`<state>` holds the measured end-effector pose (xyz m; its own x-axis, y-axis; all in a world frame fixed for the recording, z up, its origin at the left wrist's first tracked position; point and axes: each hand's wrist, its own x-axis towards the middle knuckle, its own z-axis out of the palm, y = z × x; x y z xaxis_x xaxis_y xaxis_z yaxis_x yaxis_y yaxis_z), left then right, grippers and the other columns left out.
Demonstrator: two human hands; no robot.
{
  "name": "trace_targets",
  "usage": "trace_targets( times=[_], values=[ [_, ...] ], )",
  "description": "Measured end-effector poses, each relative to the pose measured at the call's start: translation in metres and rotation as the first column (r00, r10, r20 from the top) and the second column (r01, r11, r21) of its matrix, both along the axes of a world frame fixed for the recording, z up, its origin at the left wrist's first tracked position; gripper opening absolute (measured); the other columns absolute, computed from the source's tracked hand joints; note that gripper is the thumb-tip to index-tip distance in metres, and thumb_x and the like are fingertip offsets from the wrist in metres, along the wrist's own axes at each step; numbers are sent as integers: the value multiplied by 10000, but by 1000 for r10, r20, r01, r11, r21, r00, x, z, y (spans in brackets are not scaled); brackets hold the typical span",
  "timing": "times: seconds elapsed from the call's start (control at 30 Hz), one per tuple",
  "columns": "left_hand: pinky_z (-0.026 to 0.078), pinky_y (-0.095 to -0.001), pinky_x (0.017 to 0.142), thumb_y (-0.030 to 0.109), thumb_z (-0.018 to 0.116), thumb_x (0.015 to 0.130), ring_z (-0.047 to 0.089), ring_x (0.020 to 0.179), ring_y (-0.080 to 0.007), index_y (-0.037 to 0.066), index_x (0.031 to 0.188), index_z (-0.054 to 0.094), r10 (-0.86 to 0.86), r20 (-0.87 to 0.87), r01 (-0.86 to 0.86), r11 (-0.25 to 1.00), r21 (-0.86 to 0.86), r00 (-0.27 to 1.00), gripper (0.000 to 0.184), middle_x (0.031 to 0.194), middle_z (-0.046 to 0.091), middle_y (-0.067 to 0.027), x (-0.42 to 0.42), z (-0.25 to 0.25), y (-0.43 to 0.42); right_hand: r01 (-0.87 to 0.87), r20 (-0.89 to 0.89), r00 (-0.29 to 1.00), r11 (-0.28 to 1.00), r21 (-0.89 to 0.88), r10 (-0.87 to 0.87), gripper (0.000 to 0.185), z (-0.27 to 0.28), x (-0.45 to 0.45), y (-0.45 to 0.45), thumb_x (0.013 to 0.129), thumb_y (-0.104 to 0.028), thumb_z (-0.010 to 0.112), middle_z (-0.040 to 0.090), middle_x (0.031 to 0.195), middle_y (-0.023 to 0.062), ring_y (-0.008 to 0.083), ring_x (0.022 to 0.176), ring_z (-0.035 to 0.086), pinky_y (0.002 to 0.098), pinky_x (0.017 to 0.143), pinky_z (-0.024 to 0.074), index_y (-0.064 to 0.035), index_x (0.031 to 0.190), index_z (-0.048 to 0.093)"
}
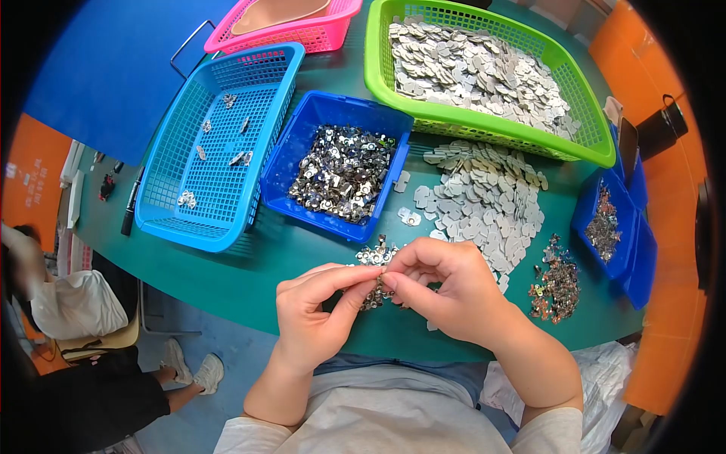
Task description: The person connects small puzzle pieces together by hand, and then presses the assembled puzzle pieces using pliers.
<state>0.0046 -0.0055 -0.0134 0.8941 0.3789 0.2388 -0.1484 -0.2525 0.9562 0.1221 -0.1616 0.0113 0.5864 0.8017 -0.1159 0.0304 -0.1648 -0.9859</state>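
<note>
My left hand and my right hand meet fingertip to fingertip above the near edge of the green table. Thumb and forefinger of each are pinched together on a tiny piece, mostly hidden by the fingertips, whose kind I cannot make out. Beneath and behind the fingers lies a small heap of shiny metal parts, partly covered by my hands. Just beyond my right hand spreads a pile of flat pale-grey plates, with a few loose plates at its left side.
A dark blue bin holds many small metal parts. Left of it stands a light blue basket with several pieces inside. Farther back are a green basket of grey plates and a pink basket. Small parts lie near blue bins at right. A person sits at left.
</note>
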Motion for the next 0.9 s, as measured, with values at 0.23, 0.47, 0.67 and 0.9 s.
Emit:
trace_targets(
  times=[0.23,0.47,0.67,0.9],
  values=[
    [539,-242,704,-128,692,840,691,808,-160,-52,997,734,3,-5,-3,1000,-4,1000,179,901,737,-141,0,1,-1,2,-5,1000,1000,-8,-2,92,1,0,0,922,-49,685,714,825,71,99,728,679,228,637,556,37,948,664],
    [547,-243,713,-126,698,835,694,817,-160,-50,997,734,8,13,-8,1000,3,1000,182,908,737,-141,0,0,-1,-3,-11,1000,1000,-13,3,95,0,0,-1,922,-54,686,714,824,70,97,723,677,225,634,553,35,947,664],
    [511,-241,610,-102,701,832,676,701,-145,-17,1014,748,25,82,-27,999,31,996,207,819,732,-114,3,-4,-2,-4,-26,1000,999,-38,3,97,2,1,0,921,-55,686,713,824,67,97,718,677,222,628,550,35,947,664],
    [512,-242,612,-106,701,828,677,701,-148,-25,1011,746,26,94,-29,999,24,995,205,819,732,-117,3,-5,-2,-8,-23,1000,1000,-27,7,103,2,1,0,922,-62,686,713,820,66,99,715,680,222,626,549,35,949,664]
  ],
)
